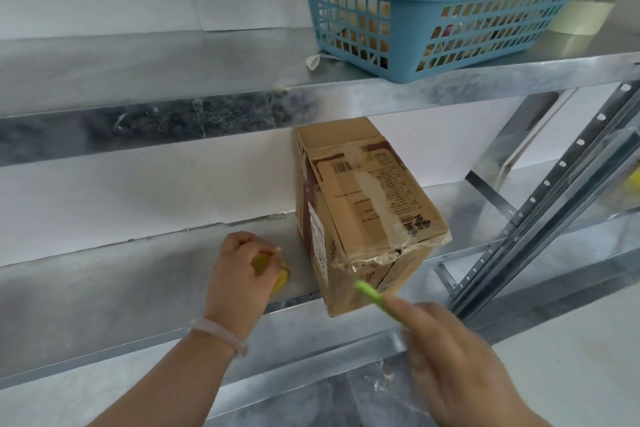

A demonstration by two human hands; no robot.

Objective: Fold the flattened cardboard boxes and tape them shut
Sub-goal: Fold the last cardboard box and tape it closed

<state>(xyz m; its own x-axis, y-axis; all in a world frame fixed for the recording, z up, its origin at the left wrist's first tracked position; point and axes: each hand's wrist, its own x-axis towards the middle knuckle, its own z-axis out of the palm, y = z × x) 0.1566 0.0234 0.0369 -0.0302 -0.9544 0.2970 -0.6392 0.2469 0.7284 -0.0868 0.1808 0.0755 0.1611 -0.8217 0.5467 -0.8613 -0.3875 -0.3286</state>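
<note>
This brown cardboard box (367,218) stood taped shut on the grey metal shelf (104,288); my left hand (235,284) gripped a yellow roll (281,279), perhaps tape, my right hand (450,357) a thin green tool (370,293).

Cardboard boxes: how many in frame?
1. The taped cardboard box stands on the lower shelf, right of the left hand and below the blue basket. More could be out of frame.
</note>
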